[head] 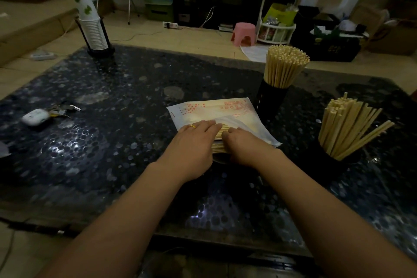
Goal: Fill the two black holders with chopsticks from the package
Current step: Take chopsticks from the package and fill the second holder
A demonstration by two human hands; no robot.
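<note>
- Nearest you, at the open end of the white plastic chopstick package with red printing [216, 111], both of your hands sit on the bundle of pale wooden chopsticks [220, 140] that pokes out of it.
- Your left hand [194, 140], with a gold ring on one finger, lies over the bundle on the left of the package mouth, fingers laid forward and fairly straight, pressing down on the sticks.
- Your right hand [242, 144] is on the right of the package mouth, fingers curled toward the sticks; you cannot tell whether it already grips any, because the fingertips are hidden.
- By my reading, you are gathering another handful from the package, so the filling is well under way but not done.
- The next move calls for closing your fingers round a handful, drawing it clear of the loose plastic flap, then standing it upright in a holder.
- Right of the package, the nearer round black holder [343, 156] has chopsticks leaning loosely and fanned apart, so it looks to have room; aim there.
- Just beyond the package's right corner, the taller perforated black cylindrical holder [272, 99] is packed tight with upright sticks and looks full.
- Expect the sticks to slide and scatter if held slackly.
</note>
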